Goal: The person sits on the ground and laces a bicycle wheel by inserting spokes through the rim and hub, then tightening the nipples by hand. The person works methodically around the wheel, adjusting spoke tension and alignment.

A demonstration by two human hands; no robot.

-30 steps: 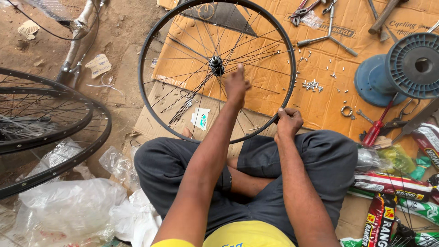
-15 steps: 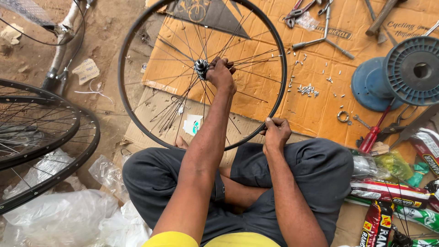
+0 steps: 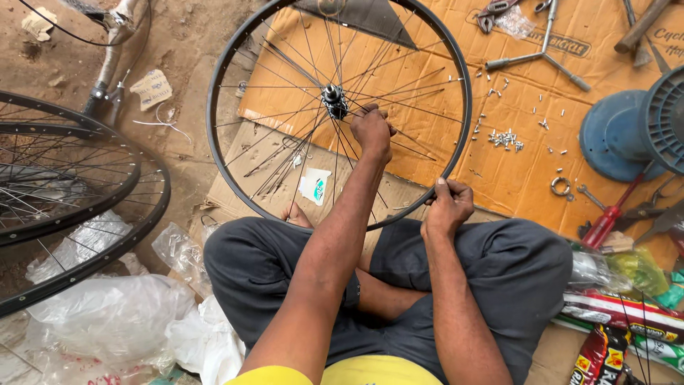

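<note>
Black metal wheel rim (image 3: 229, 68): right hand (image 3: 447, 207) pinches its near edge; left hand (image 3: 372, 132) fingers close on thin wire spokes (image 3: 299, 146) beside the hub (image 3: 333, 100).

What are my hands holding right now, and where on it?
Right hand grips the bicycle wheel at its near rim. Left hand is at the spokes beside the hub; its grip is unclear.

The blue spool (image 3: 645, 132) at three o'clock is cut by the frame edge; left hand (image 3: 372, 132) fingertips are hidden among spokes (image 3: 299, 142).
</note>
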